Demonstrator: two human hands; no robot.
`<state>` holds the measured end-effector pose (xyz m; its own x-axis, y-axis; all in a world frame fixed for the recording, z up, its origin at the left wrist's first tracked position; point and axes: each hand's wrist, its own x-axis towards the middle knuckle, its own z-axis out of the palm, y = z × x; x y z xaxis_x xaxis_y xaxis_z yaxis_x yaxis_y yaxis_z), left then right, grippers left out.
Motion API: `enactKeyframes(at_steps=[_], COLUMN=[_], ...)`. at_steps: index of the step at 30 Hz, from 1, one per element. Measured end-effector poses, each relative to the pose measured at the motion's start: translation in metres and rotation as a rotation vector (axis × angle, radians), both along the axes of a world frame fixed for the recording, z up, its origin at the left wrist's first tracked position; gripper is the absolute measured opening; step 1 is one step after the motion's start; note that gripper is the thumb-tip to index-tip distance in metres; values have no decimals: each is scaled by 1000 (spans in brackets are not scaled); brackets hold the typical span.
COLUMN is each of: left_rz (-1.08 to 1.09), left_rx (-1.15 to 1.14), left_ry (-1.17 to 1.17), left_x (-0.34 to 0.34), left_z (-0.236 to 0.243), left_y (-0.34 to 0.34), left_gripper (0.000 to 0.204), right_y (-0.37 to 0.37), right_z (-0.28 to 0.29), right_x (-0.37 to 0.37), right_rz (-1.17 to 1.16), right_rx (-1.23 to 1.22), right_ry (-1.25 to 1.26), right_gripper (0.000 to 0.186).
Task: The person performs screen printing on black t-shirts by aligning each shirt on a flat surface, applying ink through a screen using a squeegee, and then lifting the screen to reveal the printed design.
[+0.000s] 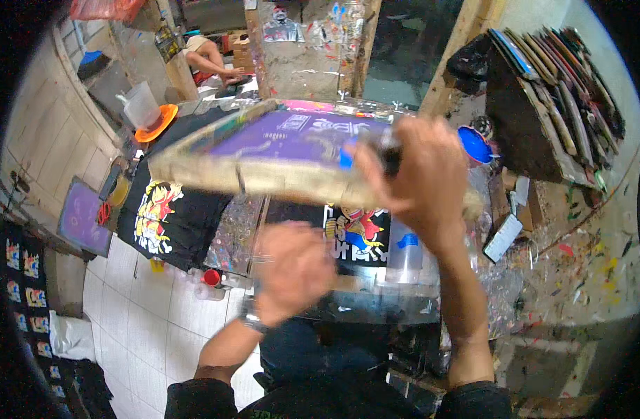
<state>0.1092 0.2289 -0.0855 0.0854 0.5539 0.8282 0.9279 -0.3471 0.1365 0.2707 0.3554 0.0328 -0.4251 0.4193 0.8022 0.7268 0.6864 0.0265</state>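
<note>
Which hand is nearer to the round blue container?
Right: the right hand appears just left of the round blue container; the left hand is farther left and lower in view.

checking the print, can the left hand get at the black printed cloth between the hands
Likely yes: the left hand looks close to the printed cloth, whose near part the wooden frame leaves uncovered.

This looks like a workshop for printing pictures on cloth. A wooden frame with a purple sheet is up over a table covered in paint spots. Black cloth with bright cartoon pictures lies there too. Lots of flat boards or frames stand close together on the right. Paint dots the back board as well.
</note>
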Motion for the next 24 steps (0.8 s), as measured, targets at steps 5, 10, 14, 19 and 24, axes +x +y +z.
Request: enactKeyframes(at_steps=[5, 10, 14, 19, 24], left_rz=[-385, -493, -99, 155, 227], left_rx=[-548, -928, -855, -677, -829], left_ry=[-256, -374, -48, -167, -346], left_x=[135, 87, 6, -47, -88], left_z=[-101, -107, -139, -144, -99], left_y=[8, 16, 13, -16, -91], left_gripper=[58, 54, 38, 17, 9], right_y=[64, 107, 131, 120, 139], right_z=[88, 128, 154, 160, 163], right_x=[4, 6, -4, -3, -5], right_rz=[-88, -73, -177, -204, -169], right_rx=[2, -65, -191, 42, -163], right_ry=[21, -190, -137, -358, -321], right_gripper=[59, 54, 52, 34, 34])
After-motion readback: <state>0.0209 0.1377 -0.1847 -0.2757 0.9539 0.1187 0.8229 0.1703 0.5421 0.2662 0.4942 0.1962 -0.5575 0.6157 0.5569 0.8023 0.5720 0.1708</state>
